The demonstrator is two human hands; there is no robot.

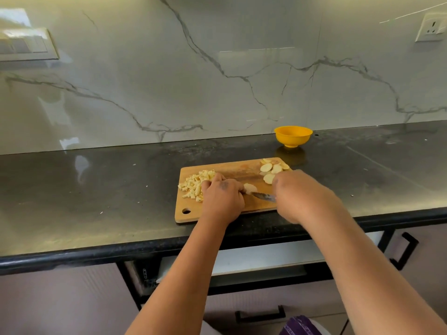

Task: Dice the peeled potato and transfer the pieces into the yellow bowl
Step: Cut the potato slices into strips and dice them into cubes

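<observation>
A wooden cutting board (242, 170) lies on the dark counter. At its left end sits a heap of diced potato (194, 184); round potato slices (272, 169) lie at its right end. My left hand (222, 199) holds down a small stack of potato slices (249, 188) in the middle of the board. My right hand (298, 192) grips a knife whose blade (264, 196) points left, its tip at that stack. The handle is hidden inside my fist. The yellow bowl (293, 135) stands behind the board near the wall, and I cannot see into it.
The black counter (96, 189) runs left and right, with its front edge just below the board. A marble wall rises behind. A power socket (431, 27) is on the wall at upper right. Drawers with black handles (404, 250) are below.
</observation>
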